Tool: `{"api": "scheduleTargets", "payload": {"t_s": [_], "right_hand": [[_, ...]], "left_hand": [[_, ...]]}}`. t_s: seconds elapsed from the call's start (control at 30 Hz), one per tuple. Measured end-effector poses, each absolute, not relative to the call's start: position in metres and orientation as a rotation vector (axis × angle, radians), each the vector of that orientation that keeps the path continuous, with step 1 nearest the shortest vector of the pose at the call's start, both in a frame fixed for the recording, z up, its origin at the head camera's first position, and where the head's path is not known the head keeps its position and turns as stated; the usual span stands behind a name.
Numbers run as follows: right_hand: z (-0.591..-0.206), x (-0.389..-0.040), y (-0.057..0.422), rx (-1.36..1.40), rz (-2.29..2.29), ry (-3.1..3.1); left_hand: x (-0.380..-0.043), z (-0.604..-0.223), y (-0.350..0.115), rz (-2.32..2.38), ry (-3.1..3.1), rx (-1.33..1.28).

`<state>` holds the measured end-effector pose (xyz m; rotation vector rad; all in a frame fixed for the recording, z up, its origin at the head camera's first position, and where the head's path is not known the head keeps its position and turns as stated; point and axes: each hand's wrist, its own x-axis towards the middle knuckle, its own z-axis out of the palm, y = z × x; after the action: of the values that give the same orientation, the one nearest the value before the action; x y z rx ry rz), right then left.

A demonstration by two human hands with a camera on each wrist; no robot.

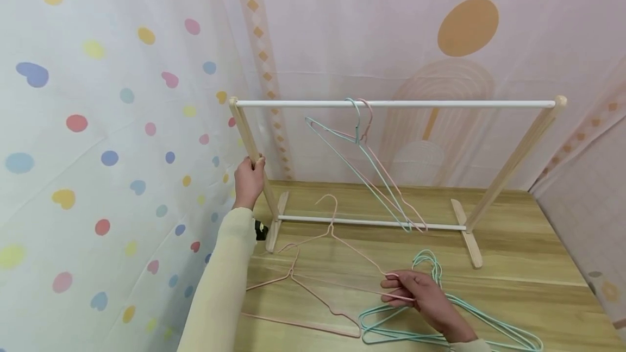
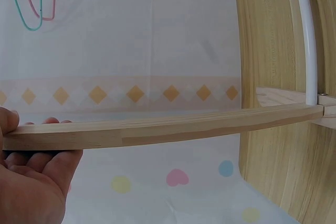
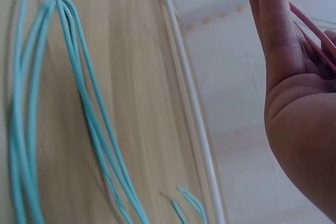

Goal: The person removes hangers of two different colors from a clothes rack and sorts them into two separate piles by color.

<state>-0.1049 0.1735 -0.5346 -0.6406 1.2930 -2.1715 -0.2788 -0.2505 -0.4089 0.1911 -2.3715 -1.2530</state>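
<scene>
With its fingers wrapped around it, my left hand [image 1: 249, 181] grips the left wooden post [image 2: 184, 132] of a small clothes rack. My right hand [image 1: 425, 297] pinches one end of a pink hanger [image 1: 357, 251], which is raised over the table with its hook toward the rack. A second pink hanger [image 1: 313, 293] lies to the left of that hand. Several mint-green hangers [image 3: 79, 80] lie in a pile beside and under my right hand. From the rack's white top rail [image 1: 293, 104] hang a mint hanger [image 1: 359, 118] and a pink hanger [image 1: 371, 115], close together.
A white lower bar [image 1: 352, 222] joins the rack's wooden feet [image 1: 467, 232], which stand on the wood-grain table [image 1: 528, 265]. Patterned curtains [image 1: 313, 26] enclose the back and sides. A small black object [image 1: 261, 230] sits by the left foot.
</scene>
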Motion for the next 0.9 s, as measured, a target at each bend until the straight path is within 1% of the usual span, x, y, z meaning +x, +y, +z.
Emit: {"api": "scheduleTargets", "payload": {"t_s": [0.57,0.9], "right_hand": [[-0.55,-0.094,0.119,-0.516,-2.039,1.31],[-0.56,-0.089,0.092,-0.508,-2.034,1.201]], "left_hand": [[-0.28,-0.41,-0.252,-1.223,-2.37,0.196],[-0.282,-0.412,-0.251,-1.254,-2.366,0.188]]}}
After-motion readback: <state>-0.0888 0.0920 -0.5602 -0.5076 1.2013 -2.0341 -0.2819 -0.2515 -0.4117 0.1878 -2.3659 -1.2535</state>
